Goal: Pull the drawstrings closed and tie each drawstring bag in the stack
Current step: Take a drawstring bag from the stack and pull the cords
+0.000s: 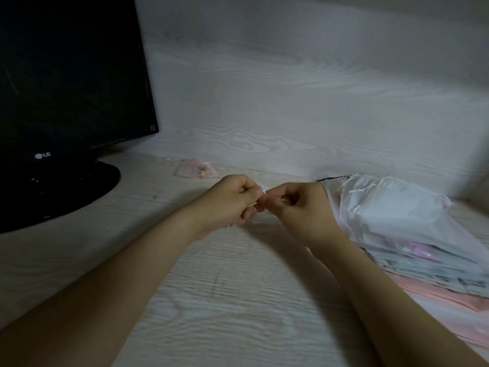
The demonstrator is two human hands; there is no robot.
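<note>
Lettering on the black monitor (71, 75) in the head view reads "LG", in pale letters on the lower bezel at the left. The screen is dark. The monitor's round base (66, 186) sits on the pale wood-grain desk (225, 300).

Both bare forearms reach in from the lower edge and meet over the middle of the desk. The left hand (232, 201) is turned knuckles up, its fingers curled in. The right hand (301, 210) faces it, with fingers bent and thumb forward. Their fingertips touch, and between them they pinch a thin pale drawstring (260, 201). It is too fine to follow, and the bag it belongs to cannot be made out.

The stack (412, 229) of sheer white bags lies on the desk at the right, just beside the right wrist. Its top bags are rumpled, with loose white cords at their far ends. The stack rests on a pink sheet (444, 300).

A small pink pouch (194, 169) lies at the back of the desk, near the grained wall (291, 102) and well apart from the stack.
</note>
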